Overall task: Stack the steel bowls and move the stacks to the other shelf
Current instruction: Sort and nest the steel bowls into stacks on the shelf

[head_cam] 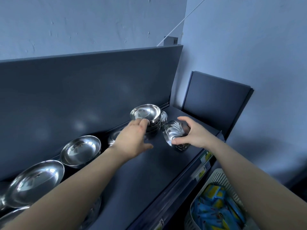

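A stack of several steel bowls (147, 113) stands near the back of the dark shelf (149, 166), toward its right end. My left hand (132, 138) reaches to its near side, fingers curled on the rim of the stack. My right hand (192, 133) grips a patterned steel bowl (174, 131), tilted on its side just right of the stack. Another patterned bowl (164, 117) peeks out behind the stack. Further left along the back wall sit more stacks: a middle steel bowl stack (80, 151) and a large left steel bowl (35, 181).
A small overturned bowl (113, 137) lies behind my left wrist. A dark upright panel (214, 103) closes the shelf's right end. Below right, a white plastic basket (217, 201) holds blue and yellow packets. Price labels (204, 156) line the shelf's front edge.
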A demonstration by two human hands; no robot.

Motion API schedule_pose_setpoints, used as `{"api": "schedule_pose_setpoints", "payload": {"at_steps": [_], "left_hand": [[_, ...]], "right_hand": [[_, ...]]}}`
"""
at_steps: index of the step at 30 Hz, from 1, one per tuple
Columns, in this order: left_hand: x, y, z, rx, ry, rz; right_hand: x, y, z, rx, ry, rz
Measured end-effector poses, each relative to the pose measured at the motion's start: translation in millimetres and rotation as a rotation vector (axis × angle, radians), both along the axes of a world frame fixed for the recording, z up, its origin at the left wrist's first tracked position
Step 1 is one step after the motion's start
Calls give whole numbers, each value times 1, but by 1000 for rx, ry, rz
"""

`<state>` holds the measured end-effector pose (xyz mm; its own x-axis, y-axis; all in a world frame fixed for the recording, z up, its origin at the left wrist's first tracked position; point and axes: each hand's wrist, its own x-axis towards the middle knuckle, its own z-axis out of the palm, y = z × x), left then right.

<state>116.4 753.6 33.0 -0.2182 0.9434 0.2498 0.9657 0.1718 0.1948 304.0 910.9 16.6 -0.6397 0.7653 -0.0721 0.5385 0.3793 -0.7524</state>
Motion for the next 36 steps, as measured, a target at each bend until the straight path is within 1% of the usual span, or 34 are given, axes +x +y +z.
{"api": "schedule_pose_setpoints", "payload": {"at_steps": [3, 5, 8, 11, 13, 17, 20, 22, 25, 27, 29, 31, 33, 36], "left_hand": [[3, -7, -12, -184, -180, -37], [5, -11, -15, -239, -288, -81], [3, -19, -12, -216, -396, -102], [-5, -26, -8, -135, -456, -150], [-11, -32, -6, -63, -477, -151], [-26, -41, -6, 51, -363, -79], [-28, -49, -5, 98, -330, -49], [-29, -55, -7, 107, -312, -35], [-35, -62, -11, 40, -282, -27], [-36, -66, -12, -13, -255, 20], [-36, -69, -13, -61, -265, 86], [-34, -70, -13, -104, -260, 128], [-32, -72, -13, -140, -251, 135], [-31, -72, -17, -178, -280, 132]], "right_hand": [[1, -20, 5, -125, 104, 53], [-1, -34, 9, -255, 195, 89], [-6, -53, 10, -465, 308, 121], [-14, -67, 6, -597, 363, 126], [-18, -75, 3, -663, 395, 101], [-23, -95, 0, -745, 406, 101], [-24, -107, -2, -771, 368, 131], [-26, -113, -1, -749, 346, 110], [-28, -119, -2, -709, 341, 12], [-29, -124, -2, -641, 312, -11], [-30, -128, -5, -516, 255, -6], [-32, -131, -8, -329, 180, -8], [-34, -134, -11, -136, 112, -20], [-34, -136, -12, 86, 16, -28]]}}
